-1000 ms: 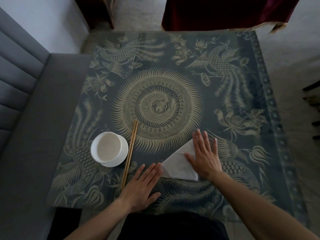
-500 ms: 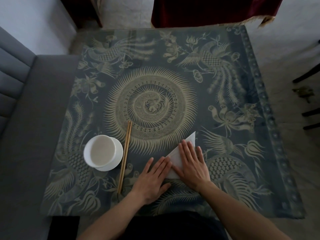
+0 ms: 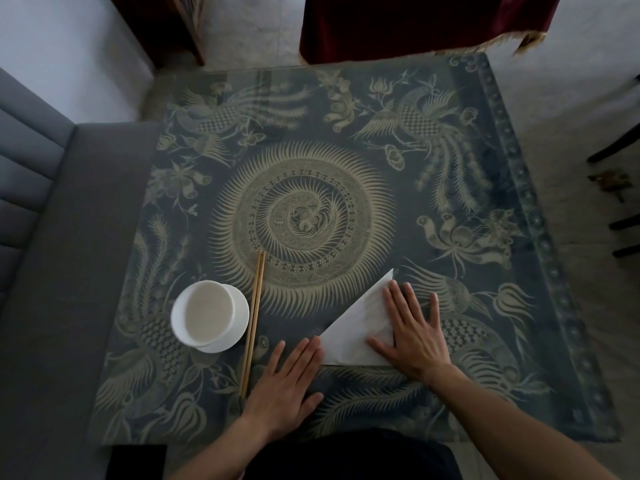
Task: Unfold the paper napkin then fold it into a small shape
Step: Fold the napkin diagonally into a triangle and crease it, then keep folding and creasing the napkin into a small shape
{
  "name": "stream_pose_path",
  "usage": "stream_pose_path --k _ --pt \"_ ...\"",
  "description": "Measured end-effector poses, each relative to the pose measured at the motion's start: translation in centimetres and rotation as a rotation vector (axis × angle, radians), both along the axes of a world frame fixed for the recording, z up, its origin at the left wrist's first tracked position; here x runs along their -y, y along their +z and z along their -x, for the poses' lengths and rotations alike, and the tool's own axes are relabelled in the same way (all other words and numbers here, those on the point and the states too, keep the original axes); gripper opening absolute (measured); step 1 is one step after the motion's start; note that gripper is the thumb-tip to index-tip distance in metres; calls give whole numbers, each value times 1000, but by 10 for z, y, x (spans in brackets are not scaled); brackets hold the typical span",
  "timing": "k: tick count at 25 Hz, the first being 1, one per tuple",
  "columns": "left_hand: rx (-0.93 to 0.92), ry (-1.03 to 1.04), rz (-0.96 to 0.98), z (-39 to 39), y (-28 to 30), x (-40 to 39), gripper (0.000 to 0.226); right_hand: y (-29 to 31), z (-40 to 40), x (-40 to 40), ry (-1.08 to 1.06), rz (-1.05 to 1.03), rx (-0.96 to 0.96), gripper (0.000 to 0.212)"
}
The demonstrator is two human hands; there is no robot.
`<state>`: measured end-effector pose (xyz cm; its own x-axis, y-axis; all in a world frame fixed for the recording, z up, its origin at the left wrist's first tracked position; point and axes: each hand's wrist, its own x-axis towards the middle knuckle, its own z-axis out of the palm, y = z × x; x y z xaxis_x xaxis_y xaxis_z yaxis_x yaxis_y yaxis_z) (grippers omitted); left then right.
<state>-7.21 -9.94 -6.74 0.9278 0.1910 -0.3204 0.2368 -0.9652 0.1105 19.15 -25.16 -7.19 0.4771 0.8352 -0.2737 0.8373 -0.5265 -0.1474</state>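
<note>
A white paper napkin (image 3: pixel 353 327) lies flat on the patterned table, folded into a triangle with one tip pointing up and to the right. My right hand (image 3: pixel 412 334) rests palm down on the triangle's right part, fingers spread and covering that side. My left hand (image 3: pixel 287 379) lies flat on the table at the triangle's lower left corner, its fingertips touching the napkin's edge. Neither hand grips anything.
A white bowl on a saucer (image 3: pixel 209 317) stands at the left, with a pair of wooden chopsticks (image 3: pixel 253 320) lying lengthwise just to its right. A grey sofa (image 3: pixel 52 271) borders the table's left side. Dark chair legs (image 3: pixel 620 223) show at the right.
My right hand has slid to the right across the napkin, uncovering more of the triangle. My left hand has drawn back to the lower left corner.
</note>
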Motion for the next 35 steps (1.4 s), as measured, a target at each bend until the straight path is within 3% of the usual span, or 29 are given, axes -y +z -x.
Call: stream_pose_path --k 4,8,12,16,21,32,35 --pt "110 5 51 -5 3 -1 74 2 0 2 -15 -44 26 100" --pt "315 30 89 -48 14 -26 68 8 3 12 -51 -157 45 74" --pt "408 68 87 -120 28 -51 48 9 16 29 19 -268 89 57" --pt "227 87 222 -192 45 -69 46 5 39 43 196 -317 95 54" --pt "5 37 260 -256 51 -64 41 7 64 46 234 -302 47 47" --pt "4 241 290 -275 46 -41 2 10 67 53 192 -193 59 52" --pt "-32 310 328 -278 45 -38 11 8 67 54 190 -201 62 52"
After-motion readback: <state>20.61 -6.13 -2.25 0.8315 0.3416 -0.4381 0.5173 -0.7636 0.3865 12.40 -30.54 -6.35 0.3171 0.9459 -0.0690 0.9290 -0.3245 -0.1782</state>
